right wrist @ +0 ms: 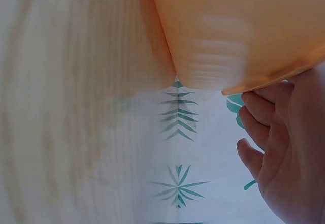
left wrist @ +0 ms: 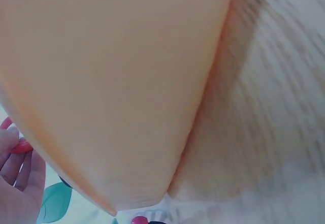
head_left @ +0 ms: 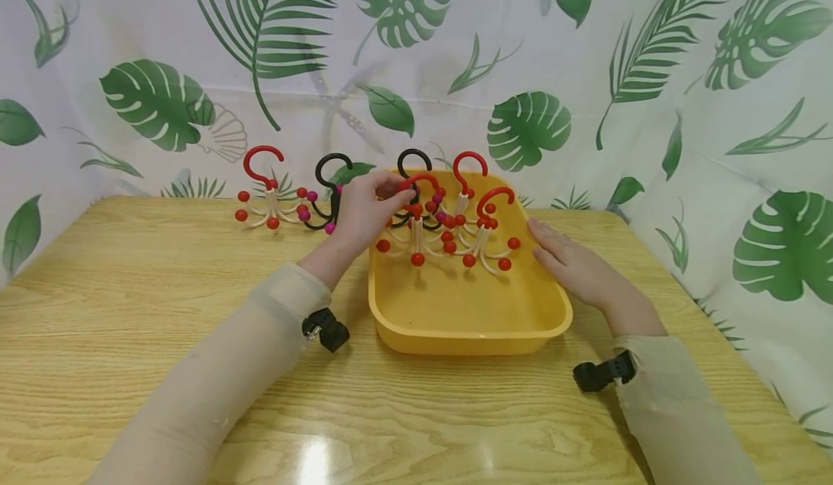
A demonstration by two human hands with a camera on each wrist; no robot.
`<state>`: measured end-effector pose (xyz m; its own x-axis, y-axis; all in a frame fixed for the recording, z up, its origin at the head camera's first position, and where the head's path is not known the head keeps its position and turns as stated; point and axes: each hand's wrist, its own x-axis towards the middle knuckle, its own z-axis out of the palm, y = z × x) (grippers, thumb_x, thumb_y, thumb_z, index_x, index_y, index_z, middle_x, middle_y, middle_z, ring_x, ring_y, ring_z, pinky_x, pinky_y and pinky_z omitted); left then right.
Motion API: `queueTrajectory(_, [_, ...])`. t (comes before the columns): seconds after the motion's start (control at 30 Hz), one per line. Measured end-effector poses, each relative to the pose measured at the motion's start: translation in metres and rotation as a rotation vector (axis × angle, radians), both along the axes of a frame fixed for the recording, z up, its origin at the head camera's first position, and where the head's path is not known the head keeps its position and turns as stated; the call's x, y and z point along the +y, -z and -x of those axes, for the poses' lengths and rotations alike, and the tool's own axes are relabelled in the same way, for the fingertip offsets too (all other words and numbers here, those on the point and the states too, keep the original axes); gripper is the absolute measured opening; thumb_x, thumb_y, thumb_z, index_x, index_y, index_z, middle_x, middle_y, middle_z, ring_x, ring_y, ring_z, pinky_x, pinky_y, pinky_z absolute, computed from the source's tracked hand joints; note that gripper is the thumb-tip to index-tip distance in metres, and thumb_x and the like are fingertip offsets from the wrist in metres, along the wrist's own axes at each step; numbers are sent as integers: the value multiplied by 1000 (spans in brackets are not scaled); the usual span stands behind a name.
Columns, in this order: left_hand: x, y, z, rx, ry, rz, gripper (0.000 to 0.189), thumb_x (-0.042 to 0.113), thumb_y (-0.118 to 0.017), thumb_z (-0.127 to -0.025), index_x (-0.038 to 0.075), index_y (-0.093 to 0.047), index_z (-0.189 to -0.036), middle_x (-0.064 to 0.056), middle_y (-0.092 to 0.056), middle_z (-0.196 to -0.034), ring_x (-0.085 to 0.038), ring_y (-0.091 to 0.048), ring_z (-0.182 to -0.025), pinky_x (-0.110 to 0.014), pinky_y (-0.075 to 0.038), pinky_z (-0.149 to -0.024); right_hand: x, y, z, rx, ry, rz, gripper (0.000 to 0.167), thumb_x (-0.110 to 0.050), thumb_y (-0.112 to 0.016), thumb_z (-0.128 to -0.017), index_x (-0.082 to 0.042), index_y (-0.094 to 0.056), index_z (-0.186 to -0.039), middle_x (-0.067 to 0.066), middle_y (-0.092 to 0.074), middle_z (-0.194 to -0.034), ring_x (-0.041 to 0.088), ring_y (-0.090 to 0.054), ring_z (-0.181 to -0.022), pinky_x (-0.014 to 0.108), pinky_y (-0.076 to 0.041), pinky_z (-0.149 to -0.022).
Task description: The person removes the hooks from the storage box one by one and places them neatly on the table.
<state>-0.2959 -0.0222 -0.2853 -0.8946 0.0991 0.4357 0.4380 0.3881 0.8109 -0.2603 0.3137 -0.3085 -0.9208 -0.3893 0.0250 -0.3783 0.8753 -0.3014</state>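
Observation:
My left hand (head_left: 364, 209) pinches the red hook of a hanger (head_left: 417, 233) with cream prongs tipped in red balls. This hanger is over the left part of a yellow plastic basin (head_left: 465, 308). In the left wrist view, the fingers (left wrist: 28, 176) show around the red hook. My right hand (head_left: 579, 264) rests against the basin's right side, its fingers fairly straight along the rim. Inside the basin are a black-hooked hanger (head_left: 414, 160) and two more red-hooked ones, one at the back (head_left: 463, 199) and one to the right (head_left: 483, 232).
On the table (head_left: 130, 311), left of the basin, stand a red-hooked hanger (head_left: 270, 203) and a black hanger (head_left: 335, 199) with magenta balls, partly hidden by my left hand. A leaf-patterned cloth (head_left: 442, 51) hangs behind the table and along its right side.

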Motion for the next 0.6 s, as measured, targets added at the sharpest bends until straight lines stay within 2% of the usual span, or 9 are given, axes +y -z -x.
queueTrajectory(0.23, [-1, -8, -4, 22, -33, -61, 24, 26, -71, -87, 8, -72, -104, -3, -70, -93, -14, -64, -87, -26, -52, -71, 1, 1, 0, 0, -4, 5, 59, -37, -32, -104, -7, -16, -152, 13, -12, -158, 36, -11, -143, 55, -11, -112])
queueTrajectory(0.47, [-5, -21, -13, 40, -6, -132, 23, 24, -72, -86, 8, -72, -103, -3, -70, -90, -14, -64, -79, -24, -52, -67, 1, 1, 1, 4, -4, 5, 59, -36, -32, -104, -7, -16, -152, 12, -12, -158, 35, -11, -143, 54, -11, -113])
queueTrajectory(0.6, [-12, -27, -17, 58, 23, -173, 23, 24, -72, -85, 8, -73, -102, -4, -70, -89, -15, -64, -77, -25, -54, -70, 1, 1, 1, -1, 3, 2, 59, -37, -32, -104, -7, -15, -152, 12, -12, -158, 34, -10, -143, 54, -11, -113])
